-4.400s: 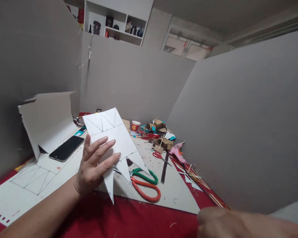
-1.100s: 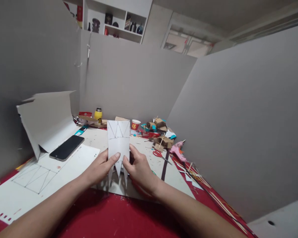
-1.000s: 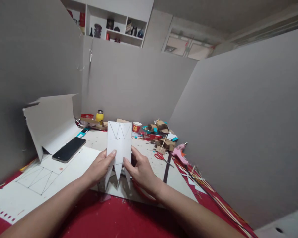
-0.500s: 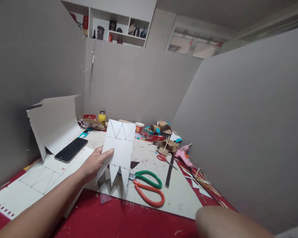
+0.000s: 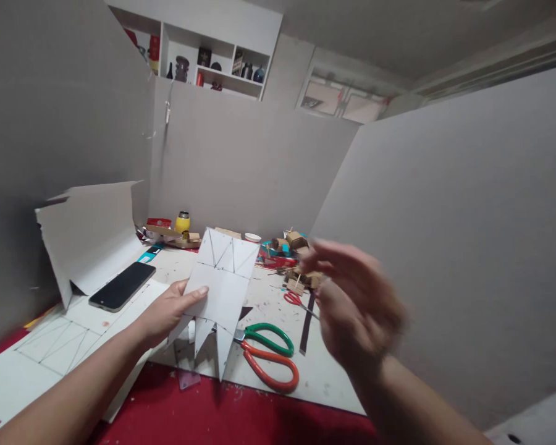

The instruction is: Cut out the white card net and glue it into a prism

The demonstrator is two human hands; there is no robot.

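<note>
My left hand (image 5: 169, 312) grips a white paper cutout (image 5: 220, 290) by its left edge, thumb on the front. Pointed teeth are cut along its lower end, and pencilled triangles mark the upper end. My right hand (image 5: 356, 303) is raised to the right of the cutout, apart from it and smeared by motion; its fingers are bent and seem to hold nothing. Below and behind the cutout lie large scissors (image 5: 271, 355) with one green and one orange handle, their blades mostly hidden by the paper.
A phone (image 5: 123, 286) rests on a drawn-on paper sheet (image 5: 32, 377) at left, by a folded white card (image 5: 92, 235). Small red scissors (image 5: 294, 299), a dark strip (image 5: 307, 324), cardboard scraps (image 5: 296, 240) and a yellow bottle (image 5: 182, 224) lie farther back. Grey partitions (image 5: 236, 161) enclose the table.
My right hand has come up from the lower right edge toward the paper cutout. The cutout has tilted clockwise in my left hand. The whole view has shifted slightly.
</note>
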